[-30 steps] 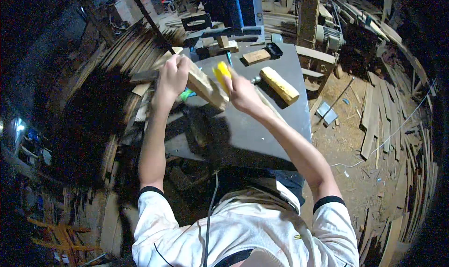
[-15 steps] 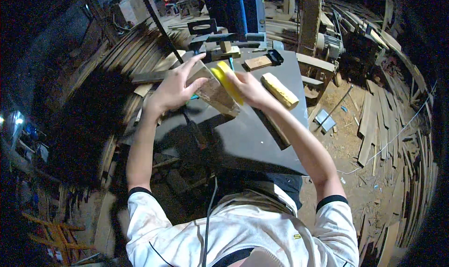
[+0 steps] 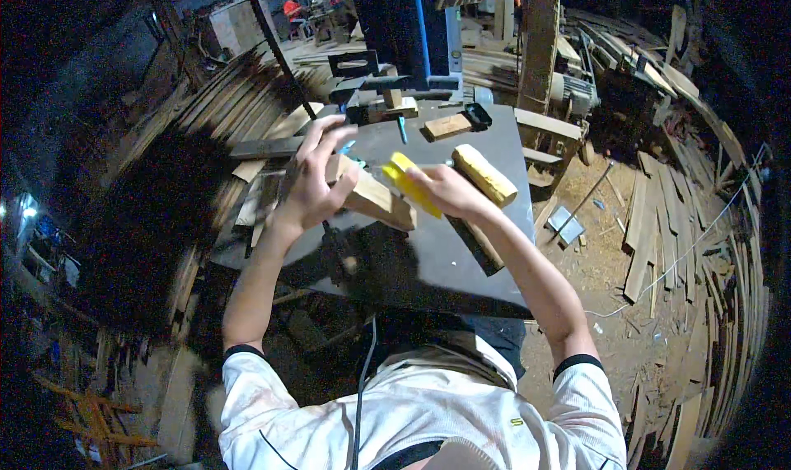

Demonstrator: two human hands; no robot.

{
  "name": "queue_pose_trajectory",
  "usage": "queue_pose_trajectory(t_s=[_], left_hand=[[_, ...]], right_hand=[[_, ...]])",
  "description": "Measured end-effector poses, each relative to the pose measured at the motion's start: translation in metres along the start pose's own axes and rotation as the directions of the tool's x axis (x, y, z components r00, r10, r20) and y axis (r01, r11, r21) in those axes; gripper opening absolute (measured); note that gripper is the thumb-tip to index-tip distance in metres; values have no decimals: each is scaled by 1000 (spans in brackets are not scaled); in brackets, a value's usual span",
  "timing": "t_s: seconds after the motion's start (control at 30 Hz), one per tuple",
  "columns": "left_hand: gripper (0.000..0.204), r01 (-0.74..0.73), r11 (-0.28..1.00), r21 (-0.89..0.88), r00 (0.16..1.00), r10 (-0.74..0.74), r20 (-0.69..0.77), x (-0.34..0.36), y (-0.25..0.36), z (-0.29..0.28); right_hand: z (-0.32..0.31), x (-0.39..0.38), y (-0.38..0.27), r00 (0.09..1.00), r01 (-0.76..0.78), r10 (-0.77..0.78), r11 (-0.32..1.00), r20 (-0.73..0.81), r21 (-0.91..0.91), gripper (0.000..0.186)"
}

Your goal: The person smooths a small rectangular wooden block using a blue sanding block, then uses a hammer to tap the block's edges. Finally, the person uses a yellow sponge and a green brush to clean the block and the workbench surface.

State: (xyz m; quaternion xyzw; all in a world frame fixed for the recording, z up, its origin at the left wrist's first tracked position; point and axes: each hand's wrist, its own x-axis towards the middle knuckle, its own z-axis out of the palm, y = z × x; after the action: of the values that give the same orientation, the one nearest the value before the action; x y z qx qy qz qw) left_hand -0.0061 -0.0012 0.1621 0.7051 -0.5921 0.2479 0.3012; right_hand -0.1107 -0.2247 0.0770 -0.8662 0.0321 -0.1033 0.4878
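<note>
Above the dark table (image 3: 437,264), a wide-spread left hand (image 3: 317,173) and a right hand (image 3: 445,191) closed on a yellow piece (image 3: 409,182).
The left fingers stand well apart, slightly blurred, the thumb overlapping the far-left end of a pale wooden block (image 3: 379,202); I cannot tell whether it presses there. The block slants toward the near right, its right end beside the yellow piece. A stretch of tabletop separates it from the near edge, giving room that way. Rightward, space is tighter: a yellow-sided block (image 3: 484,175) lies just beyond the right hand, and a dark strip (image 3: 478,243) runs beside the forearm. Farther off, a teal pen (image 3: 402,130) and a brown block (image 3: 447,126) lie toward the far edge.
</note>
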Motion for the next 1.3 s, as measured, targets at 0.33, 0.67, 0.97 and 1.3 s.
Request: queue_pose_trajectory(t_s=[0.33, 0.67, 0.97, 1.3], left_hand=[[91, -112, 992, -65, 984, 120, 135, 38, 4, 13], [87, -144, 989, -36, 980, 147, 131, 36, 0, 5], [89, -226, 974, -19, 964, 226, 141, 35, 15, 2], [83, -288, 954, -89, 944, 298, 140, 40, 28, 9]], right_hand=[[3, 5, 80, 984, 123, -164, 901, -65, -415, 56], [21, 9, 48, 971, 159, -210, 926, -117, -344, 51], [5, 17, -39, 982, 181, -178, 983, -69, 41, 52], [-2, 13, -50, 985, 172, -167, 972, -44, 162, 58]])
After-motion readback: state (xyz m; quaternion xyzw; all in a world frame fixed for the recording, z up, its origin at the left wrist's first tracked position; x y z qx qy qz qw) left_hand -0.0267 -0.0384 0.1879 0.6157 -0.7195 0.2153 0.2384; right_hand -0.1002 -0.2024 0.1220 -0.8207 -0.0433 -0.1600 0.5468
